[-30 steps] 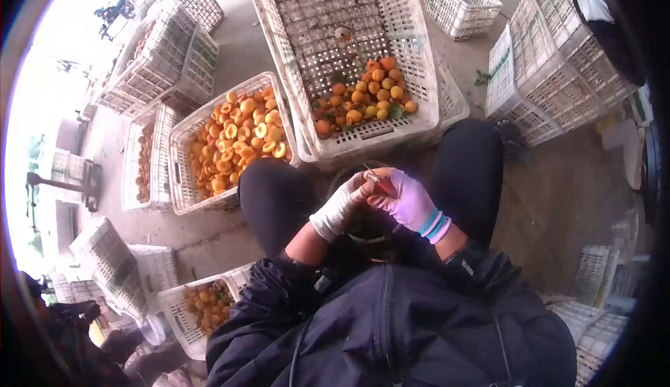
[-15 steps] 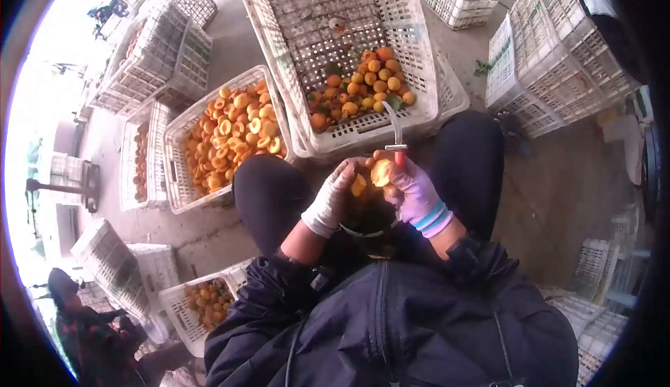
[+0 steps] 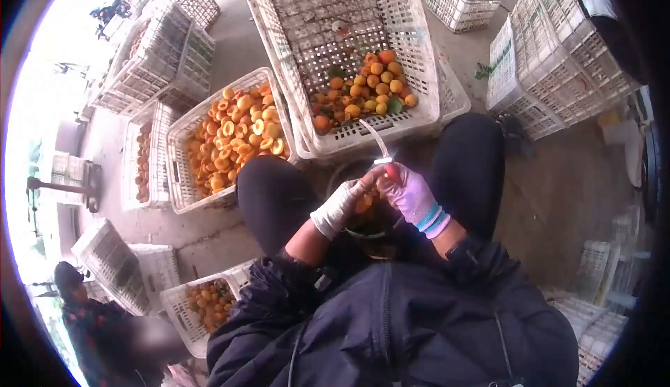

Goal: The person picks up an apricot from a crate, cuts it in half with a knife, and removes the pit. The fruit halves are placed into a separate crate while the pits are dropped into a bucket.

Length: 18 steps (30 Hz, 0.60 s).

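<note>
My right hand (image 3: 412, 195), in a pale purple glove with a blue band at the wrist, is closed around the red handle (image 3: 393, 171) of a small knife. The knife's curved blade (image 3: 374, 136) points away from me, past a pale metal collar. My left hand (image 3: 345, 200), in a white glove with bare fingertips, is closed and meets the right at the fingers. Orange apricot flesh (image 3: 363, 203) shows under the left fingers, partly hidden by both hands. Below them, between my knees, is a dark round container (image 3: 363, 235), mostly covered.
A large white crate (image 3: 412, 31) holding whole apricots (image 3: 377, 80) leans ahead. At its left stands a crate (image 3: 178, 177) of halved apricots (image 3: 237, 132). Stacked crates (image 3: 551, 73) rise on the right. A co-worker (image 3: 91, 324) sits at lower left near another apricot crate (image 3: 178, 307).
My hands have come together, and the cut apricot that showed between them is now mostly hidden. The knife has tilted leftward and lowered slightly. The co-worker has shifted a little.
</note>
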### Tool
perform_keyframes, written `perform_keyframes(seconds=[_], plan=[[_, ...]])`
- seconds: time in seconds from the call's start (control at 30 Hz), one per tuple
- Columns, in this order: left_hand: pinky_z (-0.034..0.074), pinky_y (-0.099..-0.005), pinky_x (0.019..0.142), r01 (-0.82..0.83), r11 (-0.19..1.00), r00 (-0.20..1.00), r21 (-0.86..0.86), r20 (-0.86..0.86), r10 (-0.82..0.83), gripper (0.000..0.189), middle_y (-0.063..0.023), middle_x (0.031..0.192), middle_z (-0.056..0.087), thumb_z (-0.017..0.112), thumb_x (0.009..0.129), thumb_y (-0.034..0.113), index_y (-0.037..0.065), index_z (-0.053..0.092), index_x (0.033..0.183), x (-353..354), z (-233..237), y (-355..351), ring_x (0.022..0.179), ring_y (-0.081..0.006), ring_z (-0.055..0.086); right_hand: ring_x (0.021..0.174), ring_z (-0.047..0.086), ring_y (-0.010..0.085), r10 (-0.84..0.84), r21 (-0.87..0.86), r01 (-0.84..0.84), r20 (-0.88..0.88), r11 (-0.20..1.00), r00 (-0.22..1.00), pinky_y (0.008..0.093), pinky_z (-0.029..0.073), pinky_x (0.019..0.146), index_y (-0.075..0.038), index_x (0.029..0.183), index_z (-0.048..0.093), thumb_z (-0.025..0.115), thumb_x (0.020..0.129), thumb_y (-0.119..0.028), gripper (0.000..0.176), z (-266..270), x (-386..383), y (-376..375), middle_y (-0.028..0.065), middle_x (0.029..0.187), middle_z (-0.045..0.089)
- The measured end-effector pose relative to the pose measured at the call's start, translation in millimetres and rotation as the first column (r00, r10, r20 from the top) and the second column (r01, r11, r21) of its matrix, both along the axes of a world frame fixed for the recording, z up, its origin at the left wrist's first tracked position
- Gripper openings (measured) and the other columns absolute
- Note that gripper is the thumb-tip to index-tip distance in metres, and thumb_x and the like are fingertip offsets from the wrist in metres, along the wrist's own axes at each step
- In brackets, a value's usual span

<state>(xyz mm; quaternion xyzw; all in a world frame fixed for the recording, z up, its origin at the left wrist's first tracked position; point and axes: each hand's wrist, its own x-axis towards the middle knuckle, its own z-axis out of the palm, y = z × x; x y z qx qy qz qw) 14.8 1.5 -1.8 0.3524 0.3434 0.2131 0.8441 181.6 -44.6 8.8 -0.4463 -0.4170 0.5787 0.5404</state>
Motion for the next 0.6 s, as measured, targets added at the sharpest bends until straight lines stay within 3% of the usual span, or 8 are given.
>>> perform_keyframes(seconds=[0.03, 0.17, 0.23, 0.27, 0.37, 0.5, 0.53, 0.6], plan=[[0.043, -0.0218, 0.060, 0.021, 0.999, 0.999, -0.024, 0.043, -0.020, 0.050, 0.0024, 0.085, 0.062, 0.058, 0.092, 0.050, 0.008, 0.058, 0.118, -3.9, -32.6, 4.3, 0.068, -0.0101, 0.056, 0.053, 0.043, 0.0010, 0.004, 0.001, -0.004, 0.001, 1.000, 1.000, 0.0149, 0.032, 0.048, -0.006, 0.112, 0.062, 0.062, 0.094, -0.025, 0.026, 2.7, 1.6, -0.5, -0.0008, 0.093, 0.065], [0.047, -0.0272, 0.064, 0.144, 0.990, 0.967, -0.002, -0.213, -0.141, 0.041, -0.0007, 0.080, 0.061, 0.063, 0.090, 0.041, 0.006, 0.061, 0.110, -8.0, 16.3, 8.7, 0.072, -0.0130, 0.058, 0.056, 0.044, 0.0008, 0.018, -0.212, -0.089, -0.317, 0.973, 0.948, 0.0154, 0.033, 0.048, -0.006, 0.115, 0.061, 0.062, 0.094, -0.030, 0.031, 20.3, 9.4, 1.6, 0.0028, 0.099, 0.066], [0.050, -0.0331, 0.067, 0.365, 0.840, 0.732, 0.403, -0.682, 0.009, 0.036, -0.0090, 0.079, 0.064, 0.063, 0.089, 0.031, 0.011, 0.057, 0.118, -11.3, 7.5, 3.4, 0.075, -0.0231, 0.064, 0.055, 0.043, 0.0026, -0.106, -0.245, -0.016, -0.474, 0.969, 0.874, 0.0165, 0.034, 0.048, -0.006, 0.115, 0.060, 0.062, 0.094, -0.031, 0.034, 17.7, 12.5, 5.3, 0.0055, 0.102, 0.065], [0.051, -0.0382, 0.072, 0.367, 0.639, 0.719, 0.676, -0.642, 0.267, 0.038, -0.0162, 0.089, 0.063, 0.064, 0.087, 0.028, 0.015, 0.056, 0.121, -16.3, -12.9, 2.2, 0.084, -0.0331, 0.064, 0.055, 0.042, 0.0034, -0.107, -0.259, -0.029, -0.493, 0.965, 0.863, 0.0165, 0.034, 0.047, -0.005, 0.116, 0.059, 0.062, 0.093, -0.035, 0.038, 14.8, 15.5, 5.9, 0.0074, 0.103, 0.065], [0.050, -0.0313, 0.082, 0.282, 0.536, 0.741, 0.796, -0.536, 0.405, 0.043, -0.0117, 0.104, 0.061, 0.069, 0.085, 0.018, 0.014, 0.055, 0.125, -6.2, 28.5, 2.9, 0.091, -0.0274, 0.061, 0.053, 0.041, 0.0038, -0.220, -0.415, -0.028, -0.536, 0.909, 0.815, 0.0181, 0.032, 0.046, -0.006, 0.115, 0.062, 0.061, 0.094, -0.031, 0.032, 11.3, 16.5, 4.6, 0.0040, 0.097, 0.066], [0.051, -0.0379, 0.075, 0.215, 0.346, 0.886, 0.913, -0.331, 0.323, 0.041, -0.0127, 0.101, 0.060, 0.070, 0.072, 0.010, 0.015, 0.063, 0.113, -1.4, 30.2, -0.7, 0.089, -0.0341, 0.062, 0.052, 0.040, 0.0045, -0.223, -0.485, 0.002, -0.398, 0.874, 0.890, 0.0189, 0.030, 0.045, -0.010, 0.111, 0.065, 0.059, 0.095, -0.036, 0.032, 7.9, 14.9, 1.7, -0.0006, 0.089, 0.065], [0.050, -0.0377, 0.072, 0.023, 0.617, 0.945, 0.787, -0.219, 0.244, 0.035, -0.0114, 0.095, 0.061, 0.073, 0.069, 0.010, 0.015, 0.067, 0.103, 3.6, 17.4, -1.4, 0.084, -0.0332, 0.062, 0.052, 0.039, 0.0047, -0.216, -0.481, -0.006, -0.404, 0.876, 0.889, 0.0192, 0.028, 0.045, -0.011, 0.110, 0.067, 0.059, 0.095, -0.037, 0.031, 1.2, 12.5, 2.6, -0.0025, 0.086, 0.064], [0.050, -0.0347, 0.070, 0.157, 0.471, 0.922, 0.868, -0.299, 0.244, 0.030, -0.0098, 0.093, 0.061, 0.074, 0.072, 0.008, 0.013, 0.068, 0.101, -0.3, 25.4, -3.2, 0.083, -0.0287, 0.062, 0.051, 0.039, 0.0050, -0.199, -0.473, -0.021, -0.411, 0.881, 0.890, 0.0194, 0.027, 0.045, -0.013, 0.108, 0.068, 0.059, 0.095, -0.038, 0.030, -0.3, 7.5, 0.6, -0.0045, 0.083, 0.063]])
